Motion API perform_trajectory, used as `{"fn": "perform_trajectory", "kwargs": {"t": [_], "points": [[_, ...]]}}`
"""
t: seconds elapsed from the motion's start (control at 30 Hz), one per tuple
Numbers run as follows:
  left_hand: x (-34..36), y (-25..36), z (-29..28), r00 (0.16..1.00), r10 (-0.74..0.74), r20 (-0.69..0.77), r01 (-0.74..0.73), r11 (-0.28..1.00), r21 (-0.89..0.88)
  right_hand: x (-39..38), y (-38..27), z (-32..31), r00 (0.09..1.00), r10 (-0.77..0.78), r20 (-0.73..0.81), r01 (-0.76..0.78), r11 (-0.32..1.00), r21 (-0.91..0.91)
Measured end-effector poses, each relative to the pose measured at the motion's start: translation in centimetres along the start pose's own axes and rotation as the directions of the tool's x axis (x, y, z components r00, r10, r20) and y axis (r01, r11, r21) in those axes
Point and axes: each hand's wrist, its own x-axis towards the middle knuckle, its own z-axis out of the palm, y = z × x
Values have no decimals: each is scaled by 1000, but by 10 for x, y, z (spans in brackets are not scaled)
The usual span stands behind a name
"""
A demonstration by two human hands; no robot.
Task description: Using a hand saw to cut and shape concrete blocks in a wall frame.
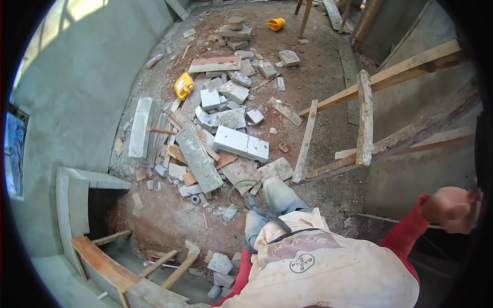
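Observation:
My right hand (454,210) is raised at the far right edge, its red sleeve (408,226) reaching out from my body. Its fingers are curled closed near a dark upright shape at the picture's rim, and I cannot make out what they hold. Of my left arm only a red sleeve (241,280) shows at the lower edge; the left hand is hidden. A pale printed apron (328,256) covers my front, with a dark strap across it. Below it my legs in light blue trousers (282,197) stand beside a rubble heap.
White blocks (241,143), a long grey block (199,159) and broken planks lie heaped ahead. A yellow jerrycan (183,85) and yellow bucket (276,23) lie farther off. Wooden braces (364,118) cross the right side. A plank frame (105,264) stands lower left by a grey wall (82,92).

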Motion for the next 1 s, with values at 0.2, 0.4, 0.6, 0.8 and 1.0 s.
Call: {"fn": "perform_trajectory", "kwargs": {"t": [0.2, 0.4, 0.6, 0.8, 1.0], "points": [[60, 287, 101, 897, -4, 443, 202, 894, -401, -314, -236, 125, -352, 300, 887, -827, 345, -445], [96, 388, 193, 822, 106, 559, -71, 994, -84, -481, -244, 161, -940, -173, 295, -284, -87, -955], [309, 392, 284, 766, 127, 631, -244, 964, 103, -656, -216, 259, -856, -32, 516, -509, 220, -832], [327, 513, 437, 812, -63, 580, -414, 639, 649, -710, -54, 388, -836, 159, 525, -462, 312, -830], [317, 646, 602, 781, -169, 602, -308, 733, 606, -754, 64, 499, -826, 309, 471, -461, 108, -881]]}}
